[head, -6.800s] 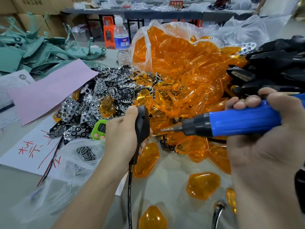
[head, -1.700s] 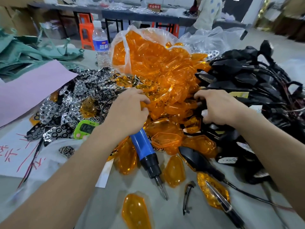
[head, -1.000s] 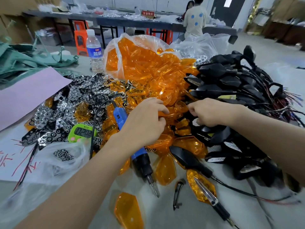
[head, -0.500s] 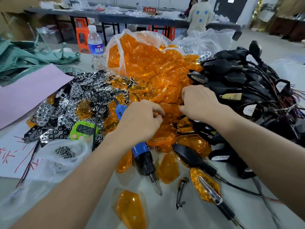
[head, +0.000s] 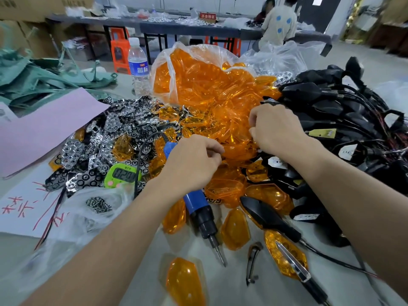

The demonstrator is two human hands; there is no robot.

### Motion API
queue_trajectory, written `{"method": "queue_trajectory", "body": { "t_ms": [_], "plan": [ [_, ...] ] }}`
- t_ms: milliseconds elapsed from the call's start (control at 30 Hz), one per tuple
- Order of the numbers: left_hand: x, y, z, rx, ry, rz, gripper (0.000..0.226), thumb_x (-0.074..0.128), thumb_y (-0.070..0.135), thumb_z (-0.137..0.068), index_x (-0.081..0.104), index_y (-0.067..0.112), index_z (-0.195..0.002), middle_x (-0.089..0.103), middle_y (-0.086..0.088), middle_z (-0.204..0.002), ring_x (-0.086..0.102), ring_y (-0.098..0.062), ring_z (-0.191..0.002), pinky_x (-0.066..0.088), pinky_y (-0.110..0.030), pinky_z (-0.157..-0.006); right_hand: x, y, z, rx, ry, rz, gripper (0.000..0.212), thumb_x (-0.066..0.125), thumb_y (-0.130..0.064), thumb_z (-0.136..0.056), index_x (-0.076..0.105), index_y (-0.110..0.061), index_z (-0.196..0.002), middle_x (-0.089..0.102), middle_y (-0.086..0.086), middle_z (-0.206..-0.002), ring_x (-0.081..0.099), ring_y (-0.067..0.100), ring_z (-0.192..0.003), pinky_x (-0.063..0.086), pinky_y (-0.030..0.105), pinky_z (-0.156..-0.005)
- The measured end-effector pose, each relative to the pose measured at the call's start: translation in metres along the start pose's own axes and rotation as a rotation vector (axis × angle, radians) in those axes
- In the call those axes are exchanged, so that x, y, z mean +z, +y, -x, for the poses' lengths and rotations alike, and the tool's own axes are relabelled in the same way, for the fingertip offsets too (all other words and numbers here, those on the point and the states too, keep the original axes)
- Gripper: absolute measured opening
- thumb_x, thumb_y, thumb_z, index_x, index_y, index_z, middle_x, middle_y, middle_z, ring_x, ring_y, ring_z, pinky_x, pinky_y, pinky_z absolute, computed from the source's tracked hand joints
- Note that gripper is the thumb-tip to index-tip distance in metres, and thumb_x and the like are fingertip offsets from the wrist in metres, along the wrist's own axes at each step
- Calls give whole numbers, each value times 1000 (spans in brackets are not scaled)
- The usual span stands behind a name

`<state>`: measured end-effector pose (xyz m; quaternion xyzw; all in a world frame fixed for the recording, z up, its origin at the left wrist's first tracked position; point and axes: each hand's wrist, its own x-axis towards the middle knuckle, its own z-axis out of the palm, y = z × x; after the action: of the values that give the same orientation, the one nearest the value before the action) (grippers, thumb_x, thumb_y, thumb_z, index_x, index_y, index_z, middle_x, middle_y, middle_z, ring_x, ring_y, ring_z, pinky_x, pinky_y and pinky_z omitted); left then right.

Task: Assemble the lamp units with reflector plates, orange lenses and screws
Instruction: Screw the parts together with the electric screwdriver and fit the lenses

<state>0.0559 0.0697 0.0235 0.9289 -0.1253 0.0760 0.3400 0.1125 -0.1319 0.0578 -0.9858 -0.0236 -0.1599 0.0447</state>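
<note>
Orange lenses (head: 212,111): translucent amber plastic, glossy, faceted shield shapes; heaped mid-table, spilling from a crinkled clear bag (head: 176,62), with strays lying flat nearer the front.
Right hand (head: 273,129): knuckles up, fingers curled down into the heap's right side; hold hidden, cannot tell.
Left hand (head: 192,166): fingers bent, thumb near forefinger at the heap's near edge; grip on anything not discernible.
Electric screwdriver (head: 198,206): smooth blue barrel, black nose, thin steel bit; lying beneath the left hand.
Reflector plates (head: 106,138): silvery, dimpled with round cups; piled left of the lenses.
Screws (head: 98,204): small, dark, metallic; bagged in clear film, front left.
Lamp housings (head: 344,111): matte black, pointed, wired; heaped right.
Timer (head: 120,175): lime-green, rounded; beside the plates.
</note>
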Motion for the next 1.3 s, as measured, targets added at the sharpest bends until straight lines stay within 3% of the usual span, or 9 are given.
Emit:
{"method": "queue_trajectory", "body": {
  "t_ms": [133, 333, 400, 467, 567, 667, 867, 1100, 1300],
  "plan": [
    [-3, -1, -1, -2, 1, -1, 24, 63, 21, -96, 78, 34, -109, 65, 21, -101, 62, 3, -78, 39, -8, -62, 5, -7, 13, 58, -298, 75, 22, 63, -20, -98, 58, -14, -119, 63, 10, -107, 57, 23, -78, 50, 37, -67],
    [-3, -2, 5, -7, 43, 33, 27, 64, 22, -97, 75, 33, -119, 69, 19, -102, 64, 3, -87, 55, -19, -79, -9, -4, 20, 54, 133, -83, 15, 64, -18, -96, 69, -27, -106, 67, -1, -93, 53, 15, -68, 43, 31, -64],
    [-4, -2, 4, -18, 115, 201, 51, 69, 29, -95, 57, 35, -144, 64, 19, -120, 62, 2, -102, 55, -21, -85, -18, -11, 19, 119, 132, -573, 16, 73, -23, -91, 72, -29, -105, 68, -12, -88, 54, 4, -62, 43, 24, -57],
    [-3, 0, 5, 36, 130, 343, 80, 73, 36, -92, 29, 44, -157, 49, 18, -145, 55, 1, -118, 45, -13, -86, -25, -27, 24, 245, -99, -1220, 10, 77, -18, -87, 74, -25, -94, 74, -10, -76, 51, 3, -47, 41, 18, -44],
    [-5, -2, 3, 185, 155, 274, 65, 72, 33, -92, 43, 45, -149, 62, 18, -133, 62, -2, -107, 47, -11, -84, -17, -44, 30, 209, -422, -1403, 12, 74, -15, -87, 81, -24, -84, 73, -1, -74, 45, 8, -43, 38, 21, -41],
    [-16, -14, 0, 29, 178, 510, 41, 74, 15, -91, 66, 44, -118, 74, 12, -92, 73, -12, -75, 61, -25, -65, -3, -57, 23, 196, -450, -1309, 16, 77, -26, -87, 80, -20, -102, 75, -3, -78, 50, 10, -50, 40, 22, -46],
    [-54, -60, 4, -448, 445, 1189, 22, 63, -4, -94, 56, 11, -109, 77, -13, -107, 79, -23, -86, 62, -30, -58, 24, -107, -32, 46, -150, -865, 18, 70, -11, -89, 81, -26, -85, 77, -2, -105, 68, 12, -84, 58, 29, -68],
    [-69, -94, 11, -393, 465, 1221, 33, 68, -6, -86, 65, 15, -111, 79, -9, -106, 71, -19, -67, 47, -20, -46, 64, -161, -88, -434, -227, -86, 30, 59, 1, -91, 74, -12, -112, 71, 8, -117, 68, 25, -98, 58, 38, -86],
    [-59, -92, 11, -392, 423, 1377, 26, 46, 14, -107, 65, 6, -123, 78, -15, -105, 77, -20, -82, 60, -24, -62, 88, -156, -95, -438, -41, -16, 19, 65, -16, -92, 78, -27, -101, 74, -1, -103, 62, 20, -89, 44, 35, -78]
  ]
}}
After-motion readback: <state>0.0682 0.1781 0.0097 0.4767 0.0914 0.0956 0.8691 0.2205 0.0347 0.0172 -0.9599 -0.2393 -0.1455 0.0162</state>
